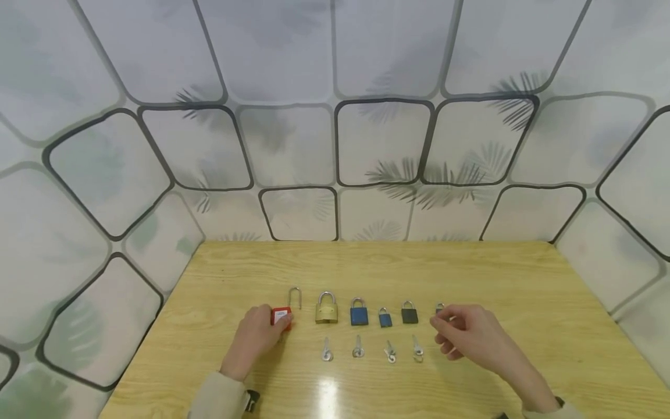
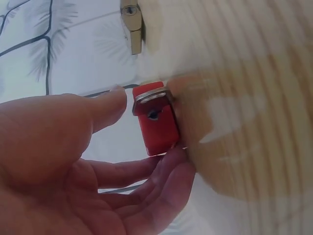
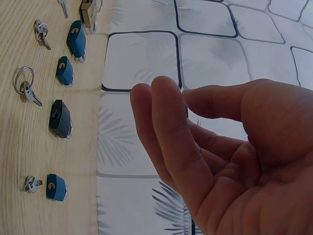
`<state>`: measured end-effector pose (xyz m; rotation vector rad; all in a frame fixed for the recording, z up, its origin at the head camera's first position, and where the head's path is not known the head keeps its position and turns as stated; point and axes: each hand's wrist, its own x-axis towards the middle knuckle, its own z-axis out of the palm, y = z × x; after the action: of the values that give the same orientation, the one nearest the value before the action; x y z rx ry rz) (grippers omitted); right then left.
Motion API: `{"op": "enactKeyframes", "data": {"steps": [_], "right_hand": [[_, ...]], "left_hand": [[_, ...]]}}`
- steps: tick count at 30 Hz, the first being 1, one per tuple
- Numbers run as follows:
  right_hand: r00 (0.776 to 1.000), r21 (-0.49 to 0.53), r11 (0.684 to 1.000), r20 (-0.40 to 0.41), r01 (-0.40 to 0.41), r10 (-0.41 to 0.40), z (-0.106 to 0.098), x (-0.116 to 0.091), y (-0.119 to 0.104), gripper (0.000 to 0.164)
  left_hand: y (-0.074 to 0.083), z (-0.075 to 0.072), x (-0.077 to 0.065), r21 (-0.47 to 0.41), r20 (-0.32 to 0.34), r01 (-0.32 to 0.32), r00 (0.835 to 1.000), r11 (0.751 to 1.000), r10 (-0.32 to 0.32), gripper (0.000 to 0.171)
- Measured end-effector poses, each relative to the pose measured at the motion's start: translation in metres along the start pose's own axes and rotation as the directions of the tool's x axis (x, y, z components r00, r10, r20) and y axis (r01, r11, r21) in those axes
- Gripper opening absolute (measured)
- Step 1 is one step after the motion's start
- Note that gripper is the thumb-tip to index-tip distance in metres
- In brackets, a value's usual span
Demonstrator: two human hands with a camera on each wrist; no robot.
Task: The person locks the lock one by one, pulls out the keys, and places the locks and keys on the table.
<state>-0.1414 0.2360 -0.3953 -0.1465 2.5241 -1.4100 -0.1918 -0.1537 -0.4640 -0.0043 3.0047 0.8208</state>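
My left hand (image 1: 262, 330) grips a red padlock (image 1: 280, 316) with a white label, at the left end of a row of padlocks. Its thin shackle (image 1: 295, 288) stands up and out to the right, one leg free of the body. In the left wrist view, a silver metal loop (image 2: 152, 95) crosses the padlock's underside beside the keyhole. My right hand (image 1: 468, 336) hovers at the row's right end, fingers loosely bent, thumb near the fingertips, nothing visible between them. It partly covers a small blue padlock (image 1: 440, 307), which shows fully in the right wrist view with keys (image 3: 33, 184) beside it.
Between the hands stand a brass padlock (image 1: 327, 313), a larger blue padlock (image 1: 359, 316), a small blue padlock (image 1: 385, 320) and a black padlock (image 1: 410, 315), shackles up. Several keys on rings (image 1: 358, 349) lie in front. A patterned wall covering (image 1: 374, 212) borders the wooden table (image 1: 377, 267).
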Motion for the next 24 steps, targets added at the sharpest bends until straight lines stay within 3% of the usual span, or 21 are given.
{"op": "enactKeyframes", "data": {"steps": [10,18,24], "right_hand": [[1.0,0.004,1.0,-0.014,-0.022,0.022,0.001,-0.002,0.005,0.039],[0.999,0.009,0.999,-0.025,-0.047,0.047,0.001,-0.003,0.007,0.04],[0.999,0.012,0.999,-0.012,-0.046,0.046,0.001,-0.003,0.01,0.04]], "left_hand": [[0.001,0.008,0.006,-0.015,-0.044,0.045,0.998,0.999,-0.046,0.039],[0.006,0.009,0.009,-0.08,-0.013,0.102,0.995,0.992,-0.104,0.044],[0.0,0.008,0.014,-0.078,-0.01,0.124,0.992,0.989,-0.125,0.045]]}}
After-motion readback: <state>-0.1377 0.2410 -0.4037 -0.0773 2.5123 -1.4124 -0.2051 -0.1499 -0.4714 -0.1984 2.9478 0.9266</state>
